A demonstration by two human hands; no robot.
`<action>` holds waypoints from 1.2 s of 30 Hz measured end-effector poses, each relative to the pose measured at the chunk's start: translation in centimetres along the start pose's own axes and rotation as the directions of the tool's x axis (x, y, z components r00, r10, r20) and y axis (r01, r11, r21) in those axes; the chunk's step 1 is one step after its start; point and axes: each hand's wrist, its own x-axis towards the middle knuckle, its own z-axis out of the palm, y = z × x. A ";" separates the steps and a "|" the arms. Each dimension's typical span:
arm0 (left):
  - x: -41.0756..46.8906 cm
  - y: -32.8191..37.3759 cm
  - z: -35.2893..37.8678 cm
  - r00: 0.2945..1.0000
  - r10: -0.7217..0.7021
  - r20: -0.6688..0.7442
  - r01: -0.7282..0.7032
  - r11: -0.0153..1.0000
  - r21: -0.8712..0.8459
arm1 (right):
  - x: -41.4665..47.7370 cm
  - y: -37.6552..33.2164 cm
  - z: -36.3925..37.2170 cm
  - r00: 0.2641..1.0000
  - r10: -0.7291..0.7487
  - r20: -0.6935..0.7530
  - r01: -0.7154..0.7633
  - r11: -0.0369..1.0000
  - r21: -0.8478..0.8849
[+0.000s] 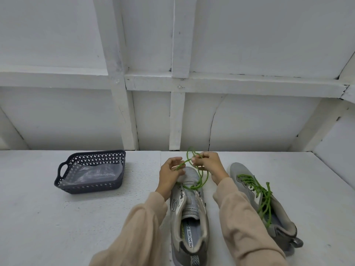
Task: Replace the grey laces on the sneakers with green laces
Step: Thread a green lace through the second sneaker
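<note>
Both arms are covered by long, loose sleeves of soft beige fabric, plain and without print, logo or buttons. The left sleeve bunches into thick rounded folds along the forearm and narrows to a gathered cuff at the wrist. The right sleeve looks the same, with creases running along its length and a snug cuff. Past the cuffs, the left hand and the right hand are bare, with no gloves, and no rings or watch show.

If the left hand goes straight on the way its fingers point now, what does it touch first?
Probably the right hand. The left hand points right and slightly away, along the green lace both hold. Depth is unclear, so it may pass just over it.
</note>
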 end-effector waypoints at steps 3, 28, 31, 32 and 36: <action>-0.7 0.0 -0.2 0.994 0.069 0.084 -0.072 0.997 0.034 | -0.7 -2.1 -1.1 0.998 -0.052 -0.023 0.054 0.996 0.065; -4.1 -0.3 1.0 0.924 0.222 0.313 -0.273 0.953 0.132 | -2.7 -6.4 -1.7 0.885 0.237 0.400 0.075 0.777 -0.625; -4.2 -0.3 1.1 0.915 0.245 0.319 -0.302 0.942 0.145 | -3.2 -4.7 -2.7 0.830 0.216 0.515 0.108 0.842 -0.528; -4.2 -0.4 1.2 0.913 0.256 0.318 -0.317 0.936 0.156 | -3.3 -4.4 -2.8 0.842 0.175 0.510 0.107 0.873 -0.476; -3.7 -0.6 1.0 0.905 0.273 0.326 -0.343 0.921 0.183 | -3.5 -4.3 -2.5 0.876 0.069 0.477 0.119 0.928 -0.353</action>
